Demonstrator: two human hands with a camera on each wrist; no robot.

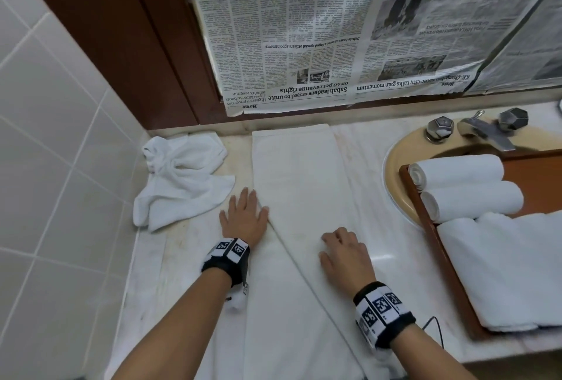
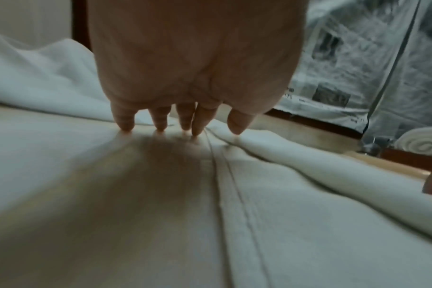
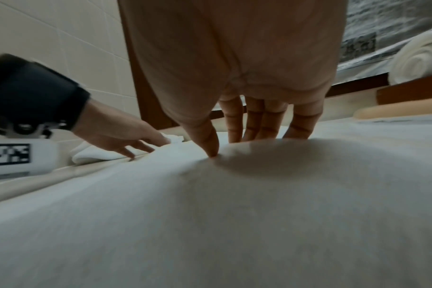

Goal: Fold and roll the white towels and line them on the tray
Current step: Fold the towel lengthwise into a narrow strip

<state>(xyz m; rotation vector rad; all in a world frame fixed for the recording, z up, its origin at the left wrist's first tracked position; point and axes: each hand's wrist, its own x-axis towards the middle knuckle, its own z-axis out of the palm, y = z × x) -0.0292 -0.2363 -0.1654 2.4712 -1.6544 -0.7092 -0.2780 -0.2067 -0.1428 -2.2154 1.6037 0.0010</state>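
A long white towel (image 1: 298,173), folded into a narrow strip, lies on the marble counter and runs from the back wall to the front edge. Near me one corner is turned over in a diagonal fold. My left hand (image 1: 243,215) lies flat with straight fingers at the strip's left edge, where the diagonal begins. My right hand (image 1: 343,250) rests on the folded part, and its fingertips (image 3: 254,132) press into the cloth. The wooden tray (image 1: 453,282) at the right holds two rolled towels (image 1: 456,171) (image 1: 474,200) and a folded white towel (image 1: 501,270).
A crumpled white towel (image 1: 182,176) lies at the back left, near the tiled wall (image 1: 45,136). The tray sits over a beige sink (image 1: 395,160) with a metal faucet (image 1: 486,133). Newspaper (image 1: 334,30) covers the wall behind the counter.
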